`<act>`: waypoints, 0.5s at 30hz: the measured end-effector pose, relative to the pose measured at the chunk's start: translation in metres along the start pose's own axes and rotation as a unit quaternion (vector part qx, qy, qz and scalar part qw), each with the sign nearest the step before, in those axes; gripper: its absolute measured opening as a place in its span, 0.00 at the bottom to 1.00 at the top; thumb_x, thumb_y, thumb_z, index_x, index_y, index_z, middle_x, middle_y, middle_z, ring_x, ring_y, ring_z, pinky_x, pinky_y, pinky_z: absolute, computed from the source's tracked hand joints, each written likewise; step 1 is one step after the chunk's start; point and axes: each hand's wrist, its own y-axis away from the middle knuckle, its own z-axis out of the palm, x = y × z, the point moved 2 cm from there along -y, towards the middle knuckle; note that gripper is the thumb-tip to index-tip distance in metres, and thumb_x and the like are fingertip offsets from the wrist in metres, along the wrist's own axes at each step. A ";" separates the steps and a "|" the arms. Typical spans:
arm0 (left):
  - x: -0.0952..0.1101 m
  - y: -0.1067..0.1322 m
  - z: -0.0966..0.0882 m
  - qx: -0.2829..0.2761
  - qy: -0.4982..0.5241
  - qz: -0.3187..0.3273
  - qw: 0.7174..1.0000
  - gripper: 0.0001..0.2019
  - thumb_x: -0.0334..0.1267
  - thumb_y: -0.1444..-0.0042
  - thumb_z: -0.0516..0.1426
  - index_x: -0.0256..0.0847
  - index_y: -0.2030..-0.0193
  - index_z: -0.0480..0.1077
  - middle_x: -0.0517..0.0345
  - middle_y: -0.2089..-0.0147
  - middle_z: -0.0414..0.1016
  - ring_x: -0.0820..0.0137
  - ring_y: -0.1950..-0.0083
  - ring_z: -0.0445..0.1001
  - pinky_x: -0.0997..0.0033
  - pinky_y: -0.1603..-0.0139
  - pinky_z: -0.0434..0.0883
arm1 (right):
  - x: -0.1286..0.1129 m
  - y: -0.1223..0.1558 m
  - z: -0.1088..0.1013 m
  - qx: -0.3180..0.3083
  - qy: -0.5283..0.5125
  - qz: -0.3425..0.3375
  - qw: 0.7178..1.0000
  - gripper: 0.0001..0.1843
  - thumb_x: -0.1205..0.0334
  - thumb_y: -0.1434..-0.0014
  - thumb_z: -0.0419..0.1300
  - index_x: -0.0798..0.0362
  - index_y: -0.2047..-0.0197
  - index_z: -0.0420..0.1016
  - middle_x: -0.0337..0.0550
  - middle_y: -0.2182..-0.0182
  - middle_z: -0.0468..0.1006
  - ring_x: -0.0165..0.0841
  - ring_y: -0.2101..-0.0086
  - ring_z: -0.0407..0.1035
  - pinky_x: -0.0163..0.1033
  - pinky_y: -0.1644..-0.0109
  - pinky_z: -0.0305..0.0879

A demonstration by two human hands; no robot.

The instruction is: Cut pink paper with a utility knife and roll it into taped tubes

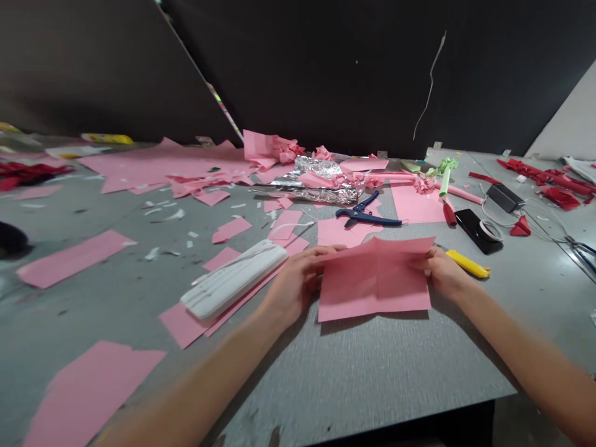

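A creased sheet of pink paper is held up between both hands, just over the grey table. My left hand grips its left edge, fingers partly behind the sheet. At the right edge, my right hand pinches the paper between thumb and fingers. A fold line runs down the sheet's middle. Left of my left hand, a white oblong device rests on pink paper strips. Beyond the sheet lie blue-handled cutters. A yellow utility knife lies just past my right hand.
Pink paper scraps and white bits cover the table's left side. Crumpled foil and pink paper flowers lie farther back. At right are a black phone, a white tape roll, a charger and scissors. A dark panel stands behind.
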 end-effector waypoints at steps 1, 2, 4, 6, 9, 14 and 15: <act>0.003 0.001 0.000 -0.015 -0.002 -0.001 1.000 0.10 0.44 0.55 0.67 0.39 0.69 0.82 0.46 0.47 0.87 0.64 0.63 0.79 0.72 0.74 0.68 | -0.002 0.001 0.000 -0.012 0.014 -0.003 1.000 0.20 0.64 0.59 0.77 0.51 0.58 0.89 0.53 0.53 0.90 0.51 0.49 0.81 0.49 0.48 0.77; 0.007 0.003 -0.001 -0.031 -0.004 -0.004 1.000 0.13 0.48 0.52 0.65 0.39 0.69 0.83 0.45 0.41 0.85 0.63 0.62 0.79 0.72 0.75 0.67 | -0.003 0.001 0.000 -0.026 0.029 -0.006 0.999 0.21 0.66 0.58 0.76 0.50 0.57 0.89 0.53 0.49 0.89 0.52 0.44 0.79 0.48 0.47 0.77; 0.011 0.004 0.000 -0.048 -0.020 -0.012 0.999 0.17 0.54 0.50 0.66 0.40 0.68 0.83 0.45 0.35 0.82 0.62 0.59 0.80 0.72 0.75 0.67 | -0.006 0.003 0.001 -0.051 0.054 -0.013 0.997 0.22 0.69 0.58 0.71 0.50 0.56 0.90 0.52 0.40 0.85 0.53 0.37 0.74 0.45 0.48 0.76; 0.012 0.004 0.000 -0.047 -0.049 -0.015 0.998 0.16 0.52 0.52 0.71 0.41 0.66 0.82 0.47 0.34 0.81 0.61 0.54 0.81 0.72 0.71 0.70 | -0.007 0.003 0.001 -0.065 0.066 -0.017 0.995 0.24 0.71 0.59 0.68 0.50 0.56 0.91 0.49 0.32 0.80 0.54 0.34 0.72 0.43 0.48 0.75; 0.010 0.001 0.000 -0.039 -0.055 -0.001 0.998 0.22 0.42 0.59 0.77 0.44 0.56 0.81 0.50 0.38 0.83 0.59 0.45 0.81 0.71 0.59 0.76 | -0.007 0.002 0.000 -0.058 0.057 -0.027 0.996 0.21 0.71 0.57 0.70 0.49 0.58 0.92 0.47 0.28 0.76 0.53 0.34 0.72 0.45 0.45 0.75; 0.007 0.000 -0.003 -0.047 -0.038 0.021 0.998 0.33 0.40 0.57 0.77 0.48 0.42 0.75 0.54 0.43 0.84 0.57 0.44 0.81 0.63 0.49 0.77 | -0.011 0.000 -0.007 -0.024 0.030 -0.051 0.998 0.12 0.72 0.57 0.65 0.49 0.72 0.88 0.46 0.34 0.82 0.50 0.40 0.76 0.50 0.41 0.73; 0.007 0.001 -0.003 -0.058 -0.055 0.027 0.996 0.33 0.41 0.55 0.76 0.49 0.41 0.75 0.54 0.43 0.84 0.57 0.45 0.81 0.62 0.48 0.76 | -0.014 0.000 -0.009 -0.010 0.035 -0.057 0.998 0.11 0.72 0.57 0.64 0.49 0.74 0.87 0.47 0.36 0.83 0.49 0.41 0.77 0.50 0.41 0.73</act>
